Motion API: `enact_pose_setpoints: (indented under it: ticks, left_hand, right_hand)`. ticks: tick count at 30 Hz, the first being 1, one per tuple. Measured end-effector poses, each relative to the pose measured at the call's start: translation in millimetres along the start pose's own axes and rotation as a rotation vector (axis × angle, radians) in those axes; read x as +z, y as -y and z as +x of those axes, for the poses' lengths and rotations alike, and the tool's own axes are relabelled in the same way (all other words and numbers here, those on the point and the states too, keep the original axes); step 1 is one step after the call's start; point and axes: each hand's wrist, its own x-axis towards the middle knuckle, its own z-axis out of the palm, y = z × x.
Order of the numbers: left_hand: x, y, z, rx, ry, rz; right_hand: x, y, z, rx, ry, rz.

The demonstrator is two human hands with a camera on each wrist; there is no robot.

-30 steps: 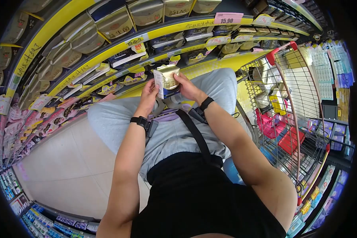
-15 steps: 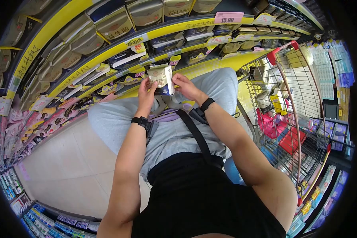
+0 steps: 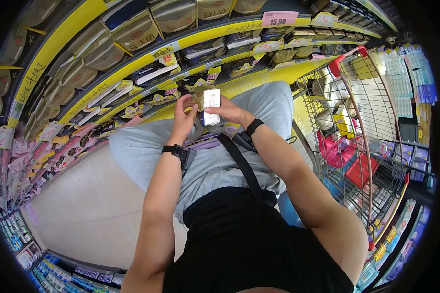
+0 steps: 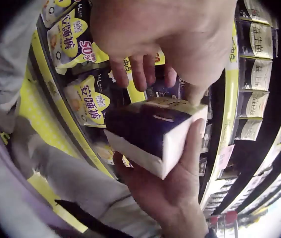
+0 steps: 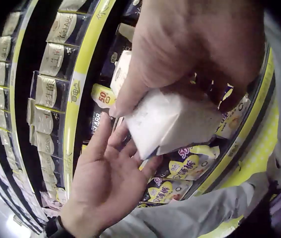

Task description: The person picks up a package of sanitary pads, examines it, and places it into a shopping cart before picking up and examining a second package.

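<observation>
A small boxy pack of sanitary pads (image 3: 211, 99), gold, navy and white, is held up over the person's lap. The right hand (image 3: 233, 113) grips it, thumb on its white side. In the left wrist view that right hand (image 4: 168, 196) cups the pack (image 4: 140, 128) from beneath, thumb along one edge. At the pack's other side is the left hand (image 3: 183, 118), its thumb touching a corner and its fingers apart from the pack. The right wrist view shows the left hand (image 5: 108, 176) with relaxed, spread fingers close to the pack's white underside (image 5: 172, 121).
Shelves with yellow edge strips (image 3: 107, 90) and rows of gold-navy packs (image 3: 139, 31) curve across the front and left. A wire shopping cart (image 3: 369, 112) holding several goods stands at the right. Pale floor tiles (image 3: 93, 195) lie left of the person's legs.
The pack has been turned over, from its gold printed front to its white side facing the head camera. The left fingers have loosened from it; the right hand has taken hold more firmly.
</observation>
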Motion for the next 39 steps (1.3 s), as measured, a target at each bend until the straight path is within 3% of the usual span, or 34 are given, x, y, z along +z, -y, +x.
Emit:
enact_pose_setpoints:
  ticks: [5, 8, 12, 16, 17, 20, 23, 26, 30, 32, 35, 39]
  left_hand:
    - [-1, 1, 0, -0.055, 0.173, -0.006]
    - [0, 2, -2, -0.001, 0.076, 0.053]
    - [-14, 17, 8, 0.015, -0.067, 0.029]
    - [-12, 7, 5, -0.030, -0.122, -0.050]
    - [-11, 5, 5, -0.025, -0.144, -0.085]
    - [-11, -1, 5, -0.067, -0.070, -0.309]
    - [-12, 3, 3, 0.012, -0.025, -0.060]
    - [-12, 10, 3, -0.088, 0.085, 0.074]
    - [-13, 19, 3, -0.096, 0.077, 0.004]
    - [-18, 29, 11, -0.115, 0.021, 0.016]
    - [-17, 2, 4, -0.380, -0.020, -0.293]
    - [-4, -15, -2, -0.393, 0.059, -0.269]
  right_hand:
    - [-1, -7, 0, -0.063, -0.270, -0.306]
    - [-4, -4, 1, 0.047, -0.211, -0.064]
    - [-18, -7, 8, 0.034, -0.190, 0.046]
    - [-19, -25, 13, -0.164, -0.058, 0.150]
    - [-16, -15, 8, -0.120, -0.044, 0.188]
    - [-11, -4, 5, -0.134, -0.138, -0.017]
    - [-6, -2, 1, -0.022, -0.002, 0.262]
    - [-4, 0, -4, 0.080, 0.066, 0.441]
    - [-5, 2, -2, 0.086, 0.066, 0.493]
    - [0, 9, -4, 0.045, -0.017, 0.419]
    - [-2, 4, 1, -0.056, -0.104, 0.125]
    - [0, 6, -1, -0.115, -0.120, -0.135]
